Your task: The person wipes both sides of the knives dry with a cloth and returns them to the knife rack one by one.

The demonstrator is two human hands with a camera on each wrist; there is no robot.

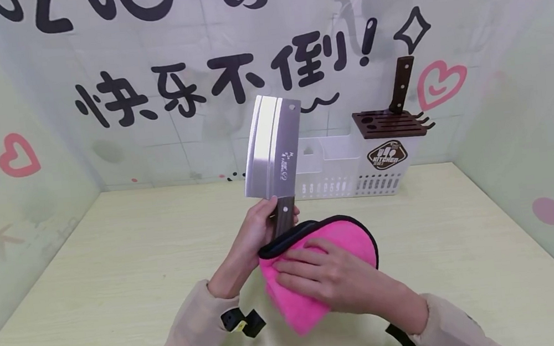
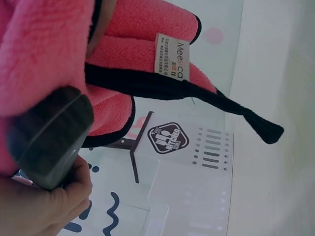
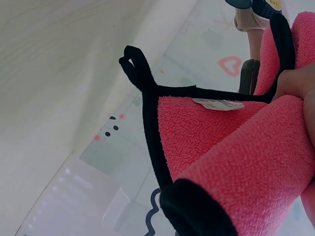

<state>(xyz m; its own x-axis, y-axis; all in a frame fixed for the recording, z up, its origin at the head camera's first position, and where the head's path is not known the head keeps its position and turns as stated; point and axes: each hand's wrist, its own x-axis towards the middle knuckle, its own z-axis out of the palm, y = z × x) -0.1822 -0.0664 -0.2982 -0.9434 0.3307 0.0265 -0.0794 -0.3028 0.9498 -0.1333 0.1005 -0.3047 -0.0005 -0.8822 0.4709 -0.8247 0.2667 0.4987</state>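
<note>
My left hand (image 1: 258, 227) grips a cleaver (image 1: 280, 150) by its dark handle, with the broad steel blade pointing up. In the left wrist view the butt of the handle (image 2: 49, 137) shows above the curled fingers. A pink cloth (image 1: 299, 304) with black edging hangs from my right hand (image 1: 334, 276), which holds it against the lower end of the handle. The right wrist view shows the cloth (image 3: 236, 152) bunched, with a black hanging loop at one corner. A white label (image 2: 172, 56) is sewn to its edge. Part of the handle is hidden behind the cloth.
A white knife holder (image 1: 383, 179) with a brown slotted top stands against the back wall, right of the cleaver. One dark-handled knife (image 1: 401, 83) sticks up from it. The pale wooden table (image 1: 92, 285) is bounded by printed walls.
</note>
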